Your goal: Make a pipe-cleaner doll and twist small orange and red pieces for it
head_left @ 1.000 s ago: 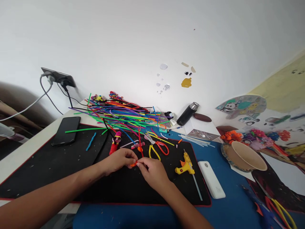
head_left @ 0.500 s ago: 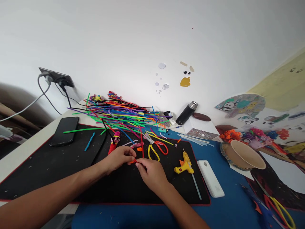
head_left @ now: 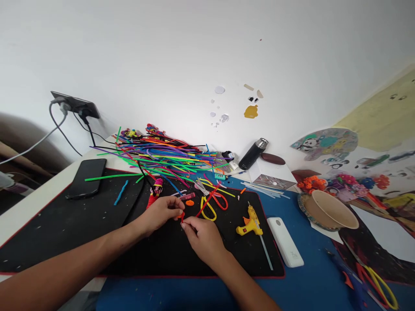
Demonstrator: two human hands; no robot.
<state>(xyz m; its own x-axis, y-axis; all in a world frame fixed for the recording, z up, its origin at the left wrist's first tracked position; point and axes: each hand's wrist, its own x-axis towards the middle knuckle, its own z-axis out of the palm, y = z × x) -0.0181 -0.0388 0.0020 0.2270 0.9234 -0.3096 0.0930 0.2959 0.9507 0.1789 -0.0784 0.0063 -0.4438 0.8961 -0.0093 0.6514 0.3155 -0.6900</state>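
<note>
Your left hand [head_left: 160, 212] and right hand [head_left: 202, 235] meet fingertip to fingertip over the black mat [head_left: 81, 216], both pinched on a red pipe cleaner [head_left: 202, 206] that runs far-right toward the yellow-and-red scissors [head_left: 212, 203]. The yellow glue gun [head_left: 249, 222] lies right.
</note>
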